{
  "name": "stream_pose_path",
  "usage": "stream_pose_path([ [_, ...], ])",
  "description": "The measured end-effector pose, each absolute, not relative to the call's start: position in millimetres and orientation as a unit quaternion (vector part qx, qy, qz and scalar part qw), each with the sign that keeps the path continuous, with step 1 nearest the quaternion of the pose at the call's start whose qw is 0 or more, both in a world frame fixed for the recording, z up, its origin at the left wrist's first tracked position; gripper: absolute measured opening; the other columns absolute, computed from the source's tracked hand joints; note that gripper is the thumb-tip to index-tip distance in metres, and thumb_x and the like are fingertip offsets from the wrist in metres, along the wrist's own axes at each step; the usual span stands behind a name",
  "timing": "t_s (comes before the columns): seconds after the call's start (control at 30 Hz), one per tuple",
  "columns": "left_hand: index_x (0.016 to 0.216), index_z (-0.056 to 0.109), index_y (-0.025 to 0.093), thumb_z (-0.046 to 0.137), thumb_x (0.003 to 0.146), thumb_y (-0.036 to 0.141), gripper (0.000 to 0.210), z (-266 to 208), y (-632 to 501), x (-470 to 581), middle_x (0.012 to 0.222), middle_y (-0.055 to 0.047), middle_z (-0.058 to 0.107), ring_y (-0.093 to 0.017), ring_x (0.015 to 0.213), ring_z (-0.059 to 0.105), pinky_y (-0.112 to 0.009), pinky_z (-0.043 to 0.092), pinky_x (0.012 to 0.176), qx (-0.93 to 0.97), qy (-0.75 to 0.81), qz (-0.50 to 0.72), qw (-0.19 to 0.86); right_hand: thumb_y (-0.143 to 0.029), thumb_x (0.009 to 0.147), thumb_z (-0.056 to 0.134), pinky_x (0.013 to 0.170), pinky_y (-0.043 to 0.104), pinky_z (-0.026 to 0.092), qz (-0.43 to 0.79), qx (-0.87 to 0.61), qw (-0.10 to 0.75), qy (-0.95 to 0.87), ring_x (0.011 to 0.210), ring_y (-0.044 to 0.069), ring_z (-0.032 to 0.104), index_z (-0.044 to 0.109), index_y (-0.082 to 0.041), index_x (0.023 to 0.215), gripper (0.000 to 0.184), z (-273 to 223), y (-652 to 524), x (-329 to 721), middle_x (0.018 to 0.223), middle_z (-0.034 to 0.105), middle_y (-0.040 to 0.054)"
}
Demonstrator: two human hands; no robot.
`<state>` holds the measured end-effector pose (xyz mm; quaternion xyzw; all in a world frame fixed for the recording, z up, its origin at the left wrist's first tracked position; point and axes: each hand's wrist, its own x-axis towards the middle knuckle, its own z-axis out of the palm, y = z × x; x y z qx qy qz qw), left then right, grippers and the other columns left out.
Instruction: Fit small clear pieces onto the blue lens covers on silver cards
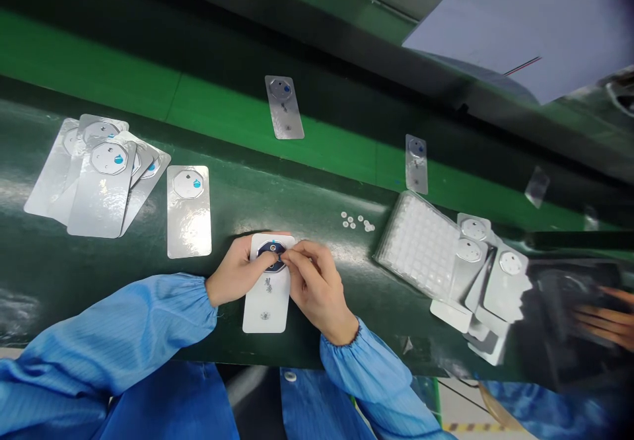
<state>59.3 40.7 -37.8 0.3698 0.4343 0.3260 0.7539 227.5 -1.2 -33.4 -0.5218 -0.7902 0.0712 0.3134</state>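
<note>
**Both Hands on Thin White Panel at Green Bench**

A worker in blue sleeves holds a white panel point(265, 304) upright in view, windowed end away from the body, near the front edge of a green bench point(337, 258); whether its underside touches the benchtop, can't tell. L hand point(236, 271) grasps the far L side, thumb over the dark octagonal window point(266, 265), fingers tucked beneath. R hand point(317, 289) is bent in, thumb & forefinger tips meeting at the window's R rim; whether they pinch something small or only press, can't tell.

The panel is prob. light, thin & fairly stiff, w/ a smooth face apt to slip under dry fingertips. The window looks the touchiest part, prob. quick to smudge or scratch. Best hold: by the long edges, approx. midway, or the plain near corners, w/ support from below & no hard bending.

Nearby: a lone silvery panel point(189, 228) to the L, small white discs point(351, 219) & a clear tray point(389, 247) to the R, plus a co-worker's hand point(607, 318), blurred, far R.
</note>
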Motion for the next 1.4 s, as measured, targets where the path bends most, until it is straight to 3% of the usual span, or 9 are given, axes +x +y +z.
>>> stream_pose_path([
  [0.3, 0.125, 0.073, 0.012, 0.066, 0.088, 0.03, 0.041, -39, 39, 59, 0.11, -0.009, 0.079, -0.027, 0.1, 0.073, -0.032, 0.057, 0.082, 0.387, 0.426, 0.337, 0.745, -0.009, 0.099, 0.054, 0.073, 0.035, 0.065, 0.101, -0.545, 0.331, -0.764, 0.086, 0.02, 0.07, 0.069, -0.023, 0.11, 0.023, -31, -5, 225, 0.106, 0.062, 0.0097],
  [0.53, 0.129, 0.07, 0.013, 0.061, 0.094, 0.031, 0.04, -40, 35, 59, 0.128, -0.01, 0.073, -0.028, 0.12, 0.067, -0.036, 0.052, 0.104, 0.46, 0.406, 0.363, 0.701, -0.009, 0.1, 0.051, 0.077, 0.036, 0.064, 0.088, -0.6, 0.31, -0.733, 0.091, 0.021, 0.069, 0.068, -0.02, 0.106, 0.021, -25, -6, 208, 0.106, 0.059, 0.011],
  [0.7, 0.132, 0.068, 0.011, 0.061, 0.095, 0.034, 0.044, -39, 35, 59, 0.128, -0.012, 0.073, -0.029, 0.117, 0.068, -0.036, 0.055, 0.099, 0.451, 0.421, 0.353, 0.703, -0.013, 0.099, 0.052, 0.068, 0.034, 0.063, 0.137, -0.622, 0.324, -0.699, 0.078, 0.018, 0.065, 0.067, -0.018, 0.097, 0.017, -22, -2, 203, 0.105, 0.058, 0.0103],
  [0.87, 0.127, 0.071, 0.011, 0.063, 0.094, 0.033, 0.041, -39, 37, 59, 0.125, -0.012, 0.074, -0.03, 0.114, 0.069, -0.036, 0.056, 0.094, 0.426, 0.423, 0.359, 0.715, -0.015, 0.097, 0.054, 0.055, 0.029, 0.06, 0.199, -0.627, 0.38, -0.65, 0.08, 0.018, 0.065, 0.066, -0.02, 0.097, 0.013, -26, -2, 205, 0.104, 0.056, 0.0089],
  [1.2, 0.126, 0.072, 0.012, 0.065, 0.091, 0.032, 0.04, -39, 37, 60, 0.12, -0.011, 0.076, -0.028, 0.109, 0.071, -0.034, 0.057, 0.092, 0.413, 0.418, 0.369, 0.72, -0.013, 0.098, 0.055, 0.062, 0.033, 0.06, 0.148, -0.613, 0.403, -0.663, 0.091, 0.022, 0.065, 0.066, -0.022, 0.097, 0.014, -34, -6, 209, 0.103, 0.057, 0.0088],
  [1.4, 0.129, 0.07, 0.011, 0.065, 0.091, 0.033, 0.044, -39, 37, 59, 0.126, -0.012, 0.074, -0.027, 0.109, 0.071, -0.033, 0.056, 0.09, 0.408, 0.419, 0.364, 0.725, -0.019, 0.099, 0.057, 0.052, 0.028, 0.055, 0.232, -0.632, 0.42, -0.608, 0.09, 0.022, 0.064, 0.068, -0.021, 0.096, 0.011, -34, -8, 213, 0.105, 0.056, 0.0099],
])
